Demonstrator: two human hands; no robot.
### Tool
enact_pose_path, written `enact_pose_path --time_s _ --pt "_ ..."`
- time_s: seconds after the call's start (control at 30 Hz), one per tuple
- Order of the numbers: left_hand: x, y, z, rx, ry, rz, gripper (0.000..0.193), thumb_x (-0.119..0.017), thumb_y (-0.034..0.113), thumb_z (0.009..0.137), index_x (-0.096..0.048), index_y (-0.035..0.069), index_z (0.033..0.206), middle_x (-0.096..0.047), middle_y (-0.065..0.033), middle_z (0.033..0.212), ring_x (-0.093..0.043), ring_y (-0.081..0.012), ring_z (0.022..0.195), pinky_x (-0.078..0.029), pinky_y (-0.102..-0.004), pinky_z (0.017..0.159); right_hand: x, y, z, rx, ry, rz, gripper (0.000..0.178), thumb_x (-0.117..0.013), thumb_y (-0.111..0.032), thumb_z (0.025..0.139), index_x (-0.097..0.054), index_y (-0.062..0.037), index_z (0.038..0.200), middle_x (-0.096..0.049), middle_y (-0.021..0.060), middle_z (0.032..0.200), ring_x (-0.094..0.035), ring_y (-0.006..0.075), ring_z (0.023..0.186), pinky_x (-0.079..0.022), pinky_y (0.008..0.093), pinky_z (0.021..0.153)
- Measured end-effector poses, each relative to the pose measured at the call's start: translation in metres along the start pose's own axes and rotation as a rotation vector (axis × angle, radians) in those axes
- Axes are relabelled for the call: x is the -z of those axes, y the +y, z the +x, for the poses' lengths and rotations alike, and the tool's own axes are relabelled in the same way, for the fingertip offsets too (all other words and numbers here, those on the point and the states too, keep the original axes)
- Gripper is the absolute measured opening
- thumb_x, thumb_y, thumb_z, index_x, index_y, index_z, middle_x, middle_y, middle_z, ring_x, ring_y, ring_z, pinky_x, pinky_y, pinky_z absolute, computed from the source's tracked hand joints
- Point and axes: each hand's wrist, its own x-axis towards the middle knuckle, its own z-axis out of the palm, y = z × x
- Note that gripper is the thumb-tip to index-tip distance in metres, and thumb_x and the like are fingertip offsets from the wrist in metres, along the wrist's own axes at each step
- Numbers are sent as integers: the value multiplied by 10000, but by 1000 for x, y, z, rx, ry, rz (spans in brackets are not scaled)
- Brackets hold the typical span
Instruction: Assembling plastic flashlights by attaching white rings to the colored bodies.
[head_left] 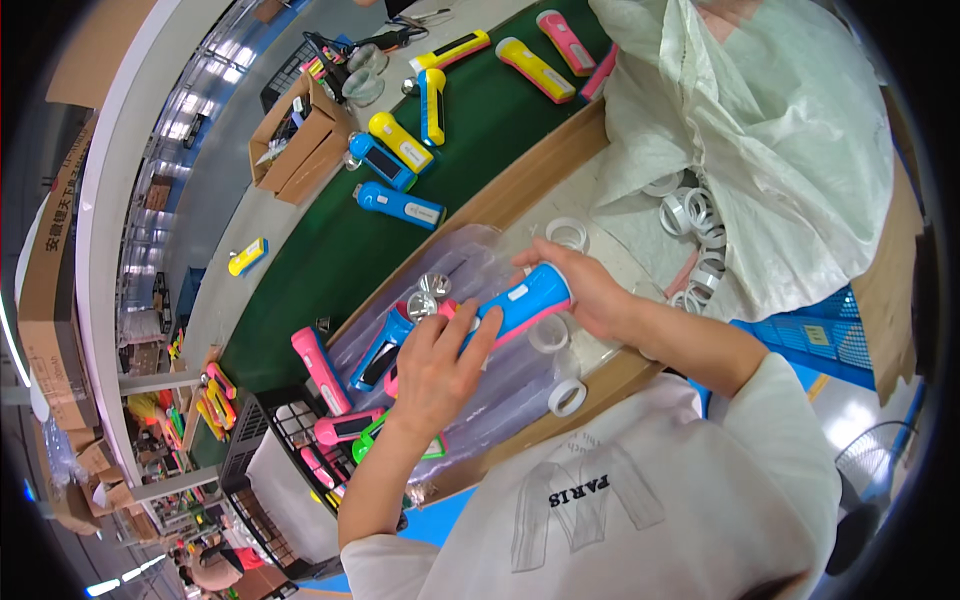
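White shirt [590, 510] of the person lies nearest the camera, filling the lower part of the view. Right hand [590, 295] curls around the wide head end of a blue flashlight [530, 300], its grip narrowed to the width of that part. Left hand [440, 365] lays its fingers over the narrow end of the same unit; its thumb side is hidden, so the firmness of that grip cannot be told. The held unit is tilted, head toward the upper right, above a shallow cardboard tray [545, 158]; a pink strip shows along its lower side. Beneath the hands, translucent purple-tinted film [470, 250] lines part of the tray. Beside the left hand lie two silver reflectors [428, 296], a second blue flashlight [381, 350], a pink flashlight [320, 370] and a partly covered green item [368, 442]. Near the right hand, loose white rings [568, 397] are spread about the tray. At the upper right, a white woven sack [770, 150] rests over the tray, with more rings clustered at its lower edge. Beyond the tray, yellow, blue and pink flashlights lie on a green work surface [300, 260], near a small cardboard box [300, 145]
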Motion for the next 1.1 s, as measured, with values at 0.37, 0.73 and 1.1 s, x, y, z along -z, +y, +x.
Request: enact_pose_path --time_s 0.37,0.73,1.1 --pt "-6 18 17 83 -60 -22 648 -760 47 585 -585 50 1209 -638 -103 1114 -617 -270 821 -521 -357 661 25 -8 17 55 -46 64 446 -414 -363 983 -621 29 1021 -673 152 962 -640 217 863 -490 327 845" --pt "-4 25 32 -11 -117 -15 554 -758 51 638 -607 16 1170 -658 -139 1046 -615 -242 754 -527 -320 621 42 -5 28 -281 48 2 448 -393 -336 974 -665 1 862 -669 119 820 -637 196 720 -517 305 714" --pt "-27 29 31 249 -67 -343 538 -771 87 717 -560 -8 1203 -657 -179 986 -654 -323 816 -526 -378 691 49 3 14 158 142 -28 346 -422 -310 963 -607 -26 895 -645 116 846 -626 192 808 -486 317 798"
